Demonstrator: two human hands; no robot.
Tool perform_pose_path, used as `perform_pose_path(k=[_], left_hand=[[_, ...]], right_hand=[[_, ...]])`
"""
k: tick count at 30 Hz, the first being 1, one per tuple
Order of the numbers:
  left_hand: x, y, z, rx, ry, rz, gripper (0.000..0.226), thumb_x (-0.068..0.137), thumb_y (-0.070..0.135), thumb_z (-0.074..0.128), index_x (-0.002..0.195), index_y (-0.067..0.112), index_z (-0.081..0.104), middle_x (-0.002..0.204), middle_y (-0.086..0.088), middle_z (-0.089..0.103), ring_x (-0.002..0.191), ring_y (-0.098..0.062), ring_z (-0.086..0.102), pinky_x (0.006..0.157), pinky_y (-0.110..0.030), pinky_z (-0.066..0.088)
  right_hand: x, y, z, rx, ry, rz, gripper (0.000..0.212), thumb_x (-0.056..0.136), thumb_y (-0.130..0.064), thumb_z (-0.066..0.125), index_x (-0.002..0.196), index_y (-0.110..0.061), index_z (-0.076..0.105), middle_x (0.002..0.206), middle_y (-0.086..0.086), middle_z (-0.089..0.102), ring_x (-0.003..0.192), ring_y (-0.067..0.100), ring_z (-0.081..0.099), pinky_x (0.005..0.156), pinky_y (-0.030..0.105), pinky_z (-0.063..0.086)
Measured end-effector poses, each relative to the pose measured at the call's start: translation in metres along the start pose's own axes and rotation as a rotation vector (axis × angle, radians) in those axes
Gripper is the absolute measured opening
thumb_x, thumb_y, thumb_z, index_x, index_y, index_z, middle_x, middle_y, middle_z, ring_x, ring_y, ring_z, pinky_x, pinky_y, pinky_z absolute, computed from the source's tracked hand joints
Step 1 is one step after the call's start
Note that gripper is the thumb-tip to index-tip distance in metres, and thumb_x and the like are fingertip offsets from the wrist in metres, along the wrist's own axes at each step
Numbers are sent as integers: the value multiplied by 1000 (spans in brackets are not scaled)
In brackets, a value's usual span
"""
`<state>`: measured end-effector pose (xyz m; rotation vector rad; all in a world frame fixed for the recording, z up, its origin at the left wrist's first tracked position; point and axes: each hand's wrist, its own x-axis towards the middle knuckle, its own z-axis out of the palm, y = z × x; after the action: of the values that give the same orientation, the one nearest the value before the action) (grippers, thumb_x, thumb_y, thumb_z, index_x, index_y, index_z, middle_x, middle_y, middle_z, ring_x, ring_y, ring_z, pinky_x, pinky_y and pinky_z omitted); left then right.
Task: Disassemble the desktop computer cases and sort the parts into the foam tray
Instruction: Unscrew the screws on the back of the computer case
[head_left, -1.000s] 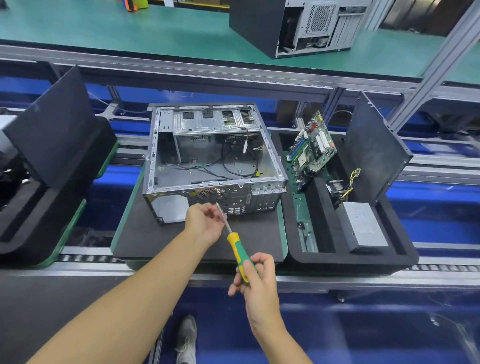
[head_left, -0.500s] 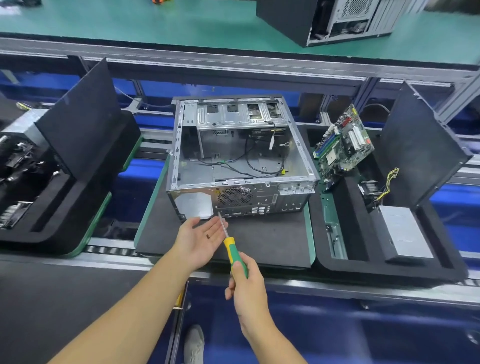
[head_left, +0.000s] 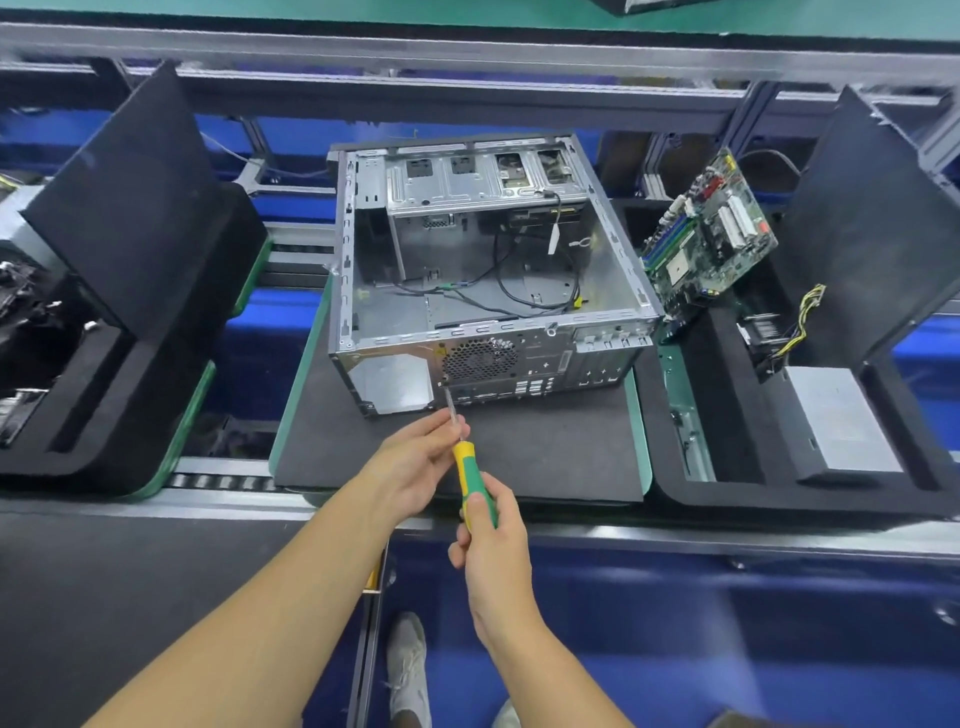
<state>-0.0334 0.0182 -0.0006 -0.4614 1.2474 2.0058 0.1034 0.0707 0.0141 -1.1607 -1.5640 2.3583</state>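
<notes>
The computer case (head_left: 483, 312) is lying on its side, open face up, on a dark mat (head_left: 545, 457). Inside it, loose black cables (head_left: 524, 291) are trailing across the bare metal floor, and a drive cage (head_left: 483, 182) is spanning the far end.

The right hand (head_left: 491, 545) is gripping the green and yellow handle of the screwdriver (head_left: 469, 475), fingers wrapped tight round it. The left hand (head_left: 415, 465) is pinching the bare shaft just above the handle, fingertips (head_left: 449, 423) closed on the metal. The tip is touching the case's rear panel at the lower left corner of the fan grille (head_left: 480, 358).

The foam tray (head_left: 779, 506) on the right is holding a motherboard (head_left: 711, 234) leaning upright at its far end, a grey power supply (head_left: 841, 421) lying flat in the near compartment, a black part with yellow wires (head_left: 766, 338) between the 2, and a black side panel (head_left: 878, 218) standing tilted along its right side. The left foam tray (head_left: 104, 457) is carrying another tilted black panel (head_left: 130, 197); its other contents are too cropped to name.
</notes>
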Motion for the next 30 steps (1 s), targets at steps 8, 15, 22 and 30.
perform_pose_path(k=[8,15,22,30], left_hand=[[-1,3,1,14,-6,2,32,86,-4,69,117,3,64,98,-10,76,91,-18,73,82,-29,60],[0,6,6,-38,8,-31,34,87,-8,67,120,2,61,99,-13,76,89,-19,74,79,-30,62],[1,4,1,-56,-13,11,31,89,-9,63,119,-2,63,95,-11,75,82,-15,73,72,-24,60],[-4,24,0,217,150,67,13,97,7,62,104,-2,68,86,-11,73,75,-17,73,64,-23,59]], right_hand=[[2,2,-2,7,21,-9,25,105,-27,48,113,-45,62,78,-6,56,58,2,48,57,19,45],[3,-1,0,-73,74,-69,25,104,-25,50,115,-45,58,98,-1,62,58,3,50,58,19,47],[2,-11,2,711,-101,394,32,104,-23,43,117,2,58,87,17,58,63,19,49,55,29,42],[2,-7,-8,750,-268,479,43,106,-34,45,119,5,58,78,13,57,52,12,47,42,22,42]])
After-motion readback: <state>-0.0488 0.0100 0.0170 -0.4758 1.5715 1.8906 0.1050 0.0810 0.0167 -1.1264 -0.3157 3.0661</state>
